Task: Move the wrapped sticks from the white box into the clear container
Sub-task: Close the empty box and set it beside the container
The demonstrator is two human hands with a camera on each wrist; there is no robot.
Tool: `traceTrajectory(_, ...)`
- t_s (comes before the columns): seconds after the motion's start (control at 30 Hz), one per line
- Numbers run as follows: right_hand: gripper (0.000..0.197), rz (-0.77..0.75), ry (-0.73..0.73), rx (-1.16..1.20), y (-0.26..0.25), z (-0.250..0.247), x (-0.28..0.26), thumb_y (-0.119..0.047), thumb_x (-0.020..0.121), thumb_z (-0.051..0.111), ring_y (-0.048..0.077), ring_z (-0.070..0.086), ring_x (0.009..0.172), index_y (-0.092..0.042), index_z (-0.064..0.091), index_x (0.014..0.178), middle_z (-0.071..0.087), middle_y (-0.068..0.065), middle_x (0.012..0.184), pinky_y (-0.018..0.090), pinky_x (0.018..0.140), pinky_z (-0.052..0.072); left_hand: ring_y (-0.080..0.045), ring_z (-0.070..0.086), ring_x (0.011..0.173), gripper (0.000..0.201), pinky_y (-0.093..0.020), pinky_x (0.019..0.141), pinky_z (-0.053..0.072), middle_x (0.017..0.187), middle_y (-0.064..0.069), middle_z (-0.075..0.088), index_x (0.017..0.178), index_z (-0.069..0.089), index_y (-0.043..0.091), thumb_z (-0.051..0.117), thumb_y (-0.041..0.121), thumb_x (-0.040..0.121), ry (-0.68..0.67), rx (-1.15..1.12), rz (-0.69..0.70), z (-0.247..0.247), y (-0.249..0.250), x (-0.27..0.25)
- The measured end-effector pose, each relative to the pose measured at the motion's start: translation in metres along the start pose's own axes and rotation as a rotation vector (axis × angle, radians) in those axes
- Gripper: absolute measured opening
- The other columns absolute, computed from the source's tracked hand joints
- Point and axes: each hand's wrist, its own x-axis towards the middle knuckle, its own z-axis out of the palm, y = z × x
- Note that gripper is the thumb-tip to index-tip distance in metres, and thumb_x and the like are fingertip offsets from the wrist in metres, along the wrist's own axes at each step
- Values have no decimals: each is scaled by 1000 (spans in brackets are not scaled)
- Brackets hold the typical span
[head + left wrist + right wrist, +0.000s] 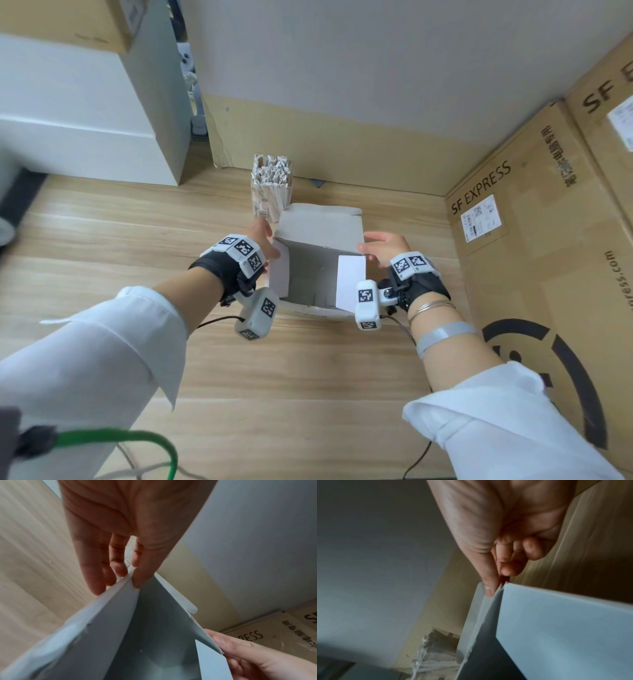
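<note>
The white box (318, 229) stands open on the wooden floor, its flaps up and its inside bare as far as I can see. My left hand (265, 240) pinches the box's far left corner (132, 580), thumb inside and fingers outside. My right hand (380, 245) pinches the far right corner (494, 595) between thumb and forefinger. Behind the box stands the clear container (270, 195), packed with upright paper-wrapped sticks (270, 169); in the right wrist view the container (426, 655) shows blurred at the bottom.
Large brown SF Express cartons (534, 212) line the right side. A flat cardboard sheet (308, 144) leans on the wall behind. A white cabinet (85, 120) stands at the left. A green cable (137, 442) lies at the lower left.
</note>
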Motion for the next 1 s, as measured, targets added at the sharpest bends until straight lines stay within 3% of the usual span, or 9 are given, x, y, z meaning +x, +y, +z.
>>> traceTrajectory(0.2,34,76,-33,172,5,-4,0,-6,83,66,6,52,61,-7,60,116,62,-3,77,17,49,38,-25,60,68,62,-31,51,54,103,-15,55,140,35,18,59,-1,87,-93,6,-4,-2,4,1)
traceTrajectory(0.27,16,131,-53,198,6,-6,1,-1,83,64,8,51,59,-8,60,97,60,1,74,18,49,37,-29,62,78,63,-29,47,54,106,-17,57,140,34,22,58,-2,87,-106,0,8,-1,6,0)
traceTrajectory(0.33,16,150,-63,199,8,-9,2,1,84,61,9,50,57,-13,55,81,57,3,72,19,46,36,-32,63,83,59,-34,54,56,109,-20,60,136,35,23,58,-2,87,-117,-7,18,1,8,-2)
traceTrajectory(0.5,26,47,-61,169,7,-16,-3,9,84,56,13,51,60,-17,55,81,58,3,75,21,51,39,-30,60,86,47,-37,61,55,104,-17,56,130,40,17,55,-1,89,-116,-56,28,7,14,-3)
traceTrajectory(0.67,30,27,-130,195,11,-21,-11,11,84,53,16,60,72,-14,60,67,62,2,83,31,74,53,-33,58,93,41,-43,71,55,112,-22,59,126,48,13,47,-8,91,-168,-184,-16,5,11,1)
traceTrajectory(0.77,26,37,-136,174,19,-22,-16,5,85,57,17,63,71,-15,66,71,67,2,90,23,67,56,-33,58,93,44,-44,72,54,104,-20,60,125,51,14,38,-11,91,-165,-236,-27,6,9,2)
traceTrajectory(0.8,26,47,-140,166,20,-21,-17,3,86,56,23,66,77,-15,68,73,70,6,94,27,74,57,-34,58,95,45,-43,70,54,103,-19,60,125,52,15,37,-11,91,-157,-240,-28,7,9,1)
traceTrajectory(0.87,32,68,-146,146,22,-17,-19,2,88,52,36,65,103,-19,72,74,71,9,103,43,99,49,-37,57,109,43,-45,69,54,117,-20,57,123,54,16,36,-8,92,-139,-241,-35,10,12,-1)
traceTrajectory(1.0,38,93,-113,129,19,-10,-22,0,90,44,30,58,117,-23,71,78,67,3,112,48,105,42,-39,53,116,41,-50,74,57,136,-17,42,127,54,19,39,0,93,-74,30,91,16,19,-5)
